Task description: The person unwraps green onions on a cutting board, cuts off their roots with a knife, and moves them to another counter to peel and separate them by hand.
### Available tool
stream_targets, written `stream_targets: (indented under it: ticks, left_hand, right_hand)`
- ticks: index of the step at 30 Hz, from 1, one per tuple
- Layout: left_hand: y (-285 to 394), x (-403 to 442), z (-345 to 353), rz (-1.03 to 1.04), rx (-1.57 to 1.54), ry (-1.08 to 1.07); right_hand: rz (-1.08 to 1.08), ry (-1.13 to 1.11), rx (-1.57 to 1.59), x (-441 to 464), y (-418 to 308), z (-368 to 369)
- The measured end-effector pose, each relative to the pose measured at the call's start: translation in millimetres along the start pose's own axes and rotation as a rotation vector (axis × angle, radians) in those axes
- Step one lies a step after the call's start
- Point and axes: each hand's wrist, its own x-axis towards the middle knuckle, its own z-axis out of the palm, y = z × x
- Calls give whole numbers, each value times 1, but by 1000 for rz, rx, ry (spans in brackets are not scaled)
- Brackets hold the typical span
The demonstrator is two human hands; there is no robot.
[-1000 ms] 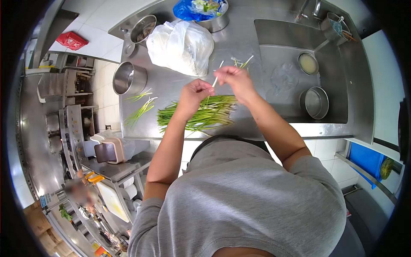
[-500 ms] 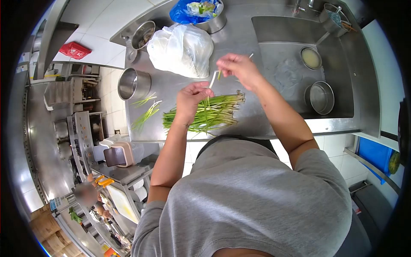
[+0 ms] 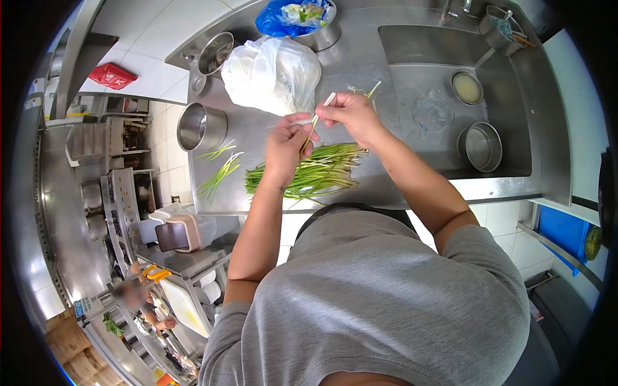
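My left hand is closed around a thin scallion, over the left part of the pile. My right hand pinches the same stalk near its white end, which points up and away from me. Below both hands a thick pile of scallions lies on the steel counter, root ends to the right. A few separate scallions with white ends rest to the left. Thin trimmings lie just beyond my right hand.
A white plastic bag stands behind the pile. Steel pots and a bowl are at the left. On the right is a sink with two round containers. Another person works at the lower left.
My right hand has moved left and down, from holding a thin strip to pinching the scallion's white end close to my left hand. The scallion tilts differently now.
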Motion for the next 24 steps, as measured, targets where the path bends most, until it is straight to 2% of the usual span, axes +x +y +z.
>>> stream_targets:
  ticks: [3,10,13,18,21,24]
  left_hand:
    - [-3,-1,1,-29,94,-39]
    - [1,-3,-2,-169,9,-104]
    - [-2,-3,-1,-61,83,-161]
    - [-4,0,-6,-46,66,-109]
    - [-3,-1,-6,-16,68,-74]
    - [-7,-1,-5,13,133,-37]
  right_hand:
    - [-46,34,-188,-4,-5,2]
    - [-109,2,-243,-6,5,-1]
    - [-149,82,-180,-5,8,2]
    - [-219,219,1,4,7,-6]
    - [-129,282,-82,11,13,-23]
    - [-254,312,-932,26,42,-51]
